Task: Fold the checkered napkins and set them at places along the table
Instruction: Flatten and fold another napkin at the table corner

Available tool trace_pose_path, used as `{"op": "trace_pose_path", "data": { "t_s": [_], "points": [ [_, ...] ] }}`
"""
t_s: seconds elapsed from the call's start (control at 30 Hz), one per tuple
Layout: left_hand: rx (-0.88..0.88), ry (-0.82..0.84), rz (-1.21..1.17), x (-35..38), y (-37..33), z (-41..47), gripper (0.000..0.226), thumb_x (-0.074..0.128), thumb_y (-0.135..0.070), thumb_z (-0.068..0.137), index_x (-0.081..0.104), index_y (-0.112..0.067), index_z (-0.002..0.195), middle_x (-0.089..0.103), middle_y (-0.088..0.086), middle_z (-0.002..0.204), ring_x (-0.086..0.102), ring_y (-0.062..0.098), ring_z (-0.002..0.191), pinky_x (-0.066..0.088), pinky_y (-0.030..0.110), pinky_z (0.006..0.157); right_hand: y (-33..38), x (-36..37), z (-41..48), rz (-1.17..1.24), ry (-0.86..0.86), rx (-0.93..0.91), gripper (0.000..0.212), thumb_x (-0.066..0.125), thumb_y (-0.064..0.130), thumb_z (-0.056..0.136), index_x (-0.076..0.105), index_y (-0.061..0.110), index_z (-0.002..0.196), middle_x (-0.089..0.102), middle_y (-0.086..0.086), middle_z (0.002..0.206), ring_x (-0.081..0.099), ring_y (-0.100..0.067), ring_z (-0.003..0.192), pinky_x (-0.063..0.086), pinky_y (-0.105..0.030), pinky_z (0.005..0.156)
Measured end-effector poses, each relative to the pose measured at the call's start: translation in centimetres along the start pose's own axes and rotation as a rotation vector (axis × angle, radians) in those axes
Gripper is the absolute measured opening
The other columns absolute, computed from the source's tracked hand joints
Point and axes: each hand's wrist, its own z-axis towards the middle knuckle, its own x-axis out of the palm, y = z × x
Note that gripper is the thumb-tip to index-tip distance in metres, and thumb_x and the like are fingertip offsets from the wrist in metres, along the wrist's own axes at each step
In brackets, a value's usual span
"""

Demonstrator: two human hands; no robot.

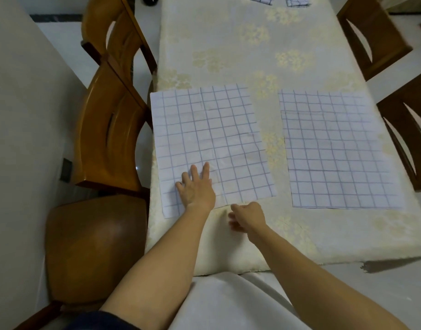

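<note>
At the table's near end, two napkins lie open: the left napkin under our hands, the right napkin just beside it. Our left hand presses flat, fingers spread. Our right hand, fingers curled and holding nothing, meets the near hem. We should pin the cloth, pinch the hem, and fold away, matching the grid lines.

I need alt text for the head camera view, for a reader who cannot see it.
A person's left hand presses flat on an unfolded checkered napkin while the right hand reaches for its near edge. A second unfolded napkin lies to the right on a cream tablecloth, with wooden chairs alongside.
</note>
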Motion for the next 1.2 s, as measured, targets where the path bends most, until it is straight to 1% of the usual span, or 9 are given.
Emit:
{"op": "trace_pose_path", "data": {
  "t_s": [0.17, 0.3, 0.5, 0.6, 0.67, 0.73, 0.87, 1.0, 1.2],
  "points": [
    [0.004, -0.014, 0.027, 0.0, 0.4, 0.2, 0.062, 0.029, -0.044, 0.108, -0.002, -0.034, 0.161, 0.017, 0.006, 0.162, 0.031, 0.030, 0.134, 0.034, 0.048, 0.103, 2.1, 1.6, -1.0, 0.476, -0.036, 0.216, 0.046, 0.065, 0.015, 0.096, 0.048, -0.006, 0.134, 0.059, -0.015, 0.105, 0.063, -0.028, 0.093, 0.056, -0.044, 0.096],
    [0.017, 0.013, 0.018, -0.5, 0.7, -0.1, 0.066, 0.033, -0.044, 0.107, -0.001, -0.029, 0.162, 0.011, 0.006, 0.165, 0.027, 0.031, 0.141, 0.032, 0.047, 0.108, 2.8, 2.2, -0.2, 0.706, 0.020, 0.299, 0.046, 0.071, 0.008, 0.091, 0.052, -0.005, 0.130, 0.063, -0.014, 0.098, 0.065, -0.024, 0.077, 0.059, -0.038, 0.070],
    [0.009, 0.045, -0.070, -0.4, 0.7, -0.9, 0.068, 0.040, -0.042, 0.106, 0.006, -0.025, 0.162, 0.006, 0.007, 0.167, 0.024, 0.030, 0.147, 0.028, 0.048, 0.112, 3.5, 1.4, 0.6, 0.839, -0.073, 0.354, 0.021, 0.079, 0.000, 0.084, 0.060, -0.004, 0.094, 0.063, -0.021, 0.092, 0.069, -0.028, 0.078, 0.062, -0.034, 0.060],
    [-0.026, 0.058, -0.224, -0.4, -0.2, -1.7, 0.059, 0.037, -0.043, 0.107, 0.017, -0.023, 0.159, 0.007, 0.008, 0.166, 0.032, 0.030, 0.143, 0.031, 0.048, 0.111, 3.7, 1.3, 0.8, 0.896, 0.086, 0.359, 0.022, 0.075, 0.005, 0.089, 0.063, -0.005, 0.104, 0.062, -0.019, 0.087, 0.067, -0.021, 0.057, 0.056, -0.028, 0.052],
    [-0.041, 0.069, -0.297, -0.6, -0.9, -2.1, 0.055, 0.036, -0.042, 0.107, 0.022, -0.022, 0.156, 0.009, 0.009, 0.164, 0.038, 0.030, 0.138, 0.035, 0.047, 0.109, 3.9, 1.0, 1.1, 0.844, 0.101, 0.378, 0.017, 0.071, 0.010, 0.093, 0.064, -0.001, 0.105, 0.062, -0.013, 0.078, 0.062, -0.017, 0.045, 0.056, -0.029, 0.057],
    [-0.039, 0.056, -0.319, -0.8, -1.6, -2.1, 0.052, 0.036, -0.042, 0.107, 0.027, -0.020, 0.154, 0.019, 0.010, 0.159, 0.042, 0.030, 0.133, 0.037, 0.045, 0.107, 4.1, 0.7, 1.4, 0.660, 0.030, 0.296, 0.010, 0.069, 0.011, 0.094, 0.067, 0.003, 0.099, 0.068, -0.014, 0.081, 0.067, -0.022, 0.061, 0.059, -0.033, 0.064],
    [0.000, -0.066, -0.319, -1.6, -2.1, -1.4, 0.049, 0.041, -0.038, 0.106, 0.033, -0.022, 0.151, 0.035, 0.008, 0.150, 0.037, 0.028, 0.132, 0.034, 0.040, 0.108, 4.1, -0.4, 1.9, 0.158, -0.142, -0.268, 0.007, 0.067, 0.011, 0.092, 0.068, 0.013, 0.086, 0.069, -0.002, 0.083, 0.067, -0.020, 0.082, 0.054, -0.027, 0.072],
    [0.082, -0.040, -0.336, -2.0, -2.8, -0.1, 0.057, 0.044, -0.037, 0.105, 0.023, -0.025, 0.157, 0.012, 0.006, 0.166, 0.017, 0.030, 0.149, 0.018, 0.045, 0.123, 3.8, -1.7, 3.5, 0.287, -0.168, -0.164, 0.011, 0.074, 0.013, 0.087, 0.068, 0.004, 0.091, 0.071, -0.009, 0.083, 0.071, -0.028, 0.084, 0.060, -0.042, 0.085],
    [0.094, 0.171, -0.309, -0.3, -4.3, 0.0, 0.070, 0.037, -0.041, 0.107, -0.004, -0.026, 0.162, -0.027, 0.003, 0.166, -0.025, 0.033, 0.152, -0.009, 0.054, 0.124, 2.9, -1.0, 3.4, 0.657, 0.060, 0.101, 0.034, 0.077, 0.015, 0.088, 0.061, -0.002, 0.112, 0.067, -0.019, 0.096, 0.071, -0.034, 0.088, 0.062, -0.035, 0.066]
  ]
}}
